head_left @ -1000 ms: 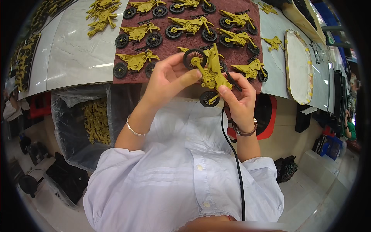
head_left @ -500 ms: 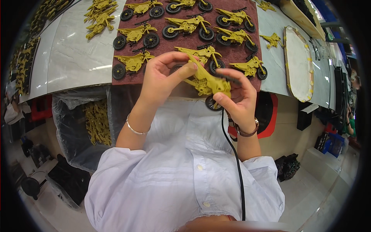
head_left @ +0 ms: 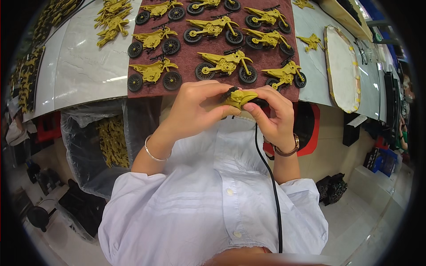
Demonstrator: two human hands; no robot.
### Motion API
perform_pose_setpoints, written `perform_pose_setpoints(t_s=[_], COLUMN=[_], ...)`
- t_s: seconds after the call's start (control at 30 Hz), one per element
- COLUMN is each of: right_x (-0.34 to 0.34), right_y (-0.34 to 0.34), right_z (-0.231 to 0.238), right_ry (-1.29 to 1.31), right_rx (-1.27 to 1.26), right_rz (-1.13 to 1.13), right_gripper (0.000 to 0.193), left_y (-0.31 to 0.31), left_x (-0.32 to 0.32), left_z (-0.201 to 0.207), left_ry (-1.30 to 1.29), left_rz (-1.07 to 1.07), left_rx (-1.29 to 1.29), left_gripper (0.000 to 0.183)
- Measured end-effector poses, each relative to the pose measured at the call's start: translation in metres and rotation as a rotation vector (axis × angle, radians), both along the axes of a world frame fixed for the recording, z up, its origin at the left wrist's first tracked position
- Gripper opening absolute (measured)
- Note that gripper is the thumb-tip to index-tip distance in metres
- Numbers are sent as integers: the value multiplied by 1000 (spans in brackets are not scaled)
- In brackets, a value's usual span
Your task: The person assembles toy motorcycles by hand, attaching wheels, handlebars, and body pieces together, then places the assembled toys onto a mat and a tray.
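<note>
Between both hands, just off the table's near edge, I hold a yellow toy motorcycle (head_left: 240, 97) turned end-on. My left hand (head_left: 194, 106) pinches its left side between thumb and fingers. On the other side my right hand (head_left: 274, 111) is closed on it, thumb at the front. A black part shows at its upper left; most of the toy's wheels are hidden by my fingers. Beyond my hands, several finished-looking yellow toy motorcycles with black wheels, one of them the nearest motorcycle (head_left: 225, 63), lie in rows on a dark red cloth (head_left: 184, 66).
Loose yellow bodies (head_left: 113, 29) are piled on the table at the far left. A single yellow body (head_left: 312, 42) lies right of the cloth, beside a white oval board (head_left: 341, 71). Below left, a plastic-lined bin (head_left: 84, 150) holds yellow pieces. A black cable (head_left: 268, 170) hangs down my front.
The held motorcycle has been turned from a side view to end-on. My left hand has moved down and right, so the hands are now closer together.
</note>
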State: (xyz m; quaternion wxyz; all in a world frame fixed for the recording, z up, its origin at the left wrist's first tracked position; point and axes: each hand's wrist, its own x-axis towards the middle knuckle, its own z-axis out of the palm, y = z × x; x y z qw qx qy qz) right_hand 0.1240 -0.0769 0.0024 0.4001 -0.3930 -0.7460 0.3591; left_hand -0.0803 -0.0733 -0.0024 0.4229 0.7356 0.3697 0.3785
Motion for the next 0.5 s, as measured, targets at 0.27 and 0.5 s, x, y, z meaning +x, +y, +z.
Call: perform_pose_setpoints(t_s=[0.27,0.5], right_x=[0,2], right_y=[-6,-8], right_z=[-7,-1], right_ry=[453,475], right_rx=[-345,-382], right_rz=[-34,-31], right_gripper=[40,29], left_y=[-6,-6], left_x=[3,5], left_z=[3,0], left_ry=[-403,-299], left_rz=[99,133], left_rx=[-318,-146], left_gripper=[31,33])
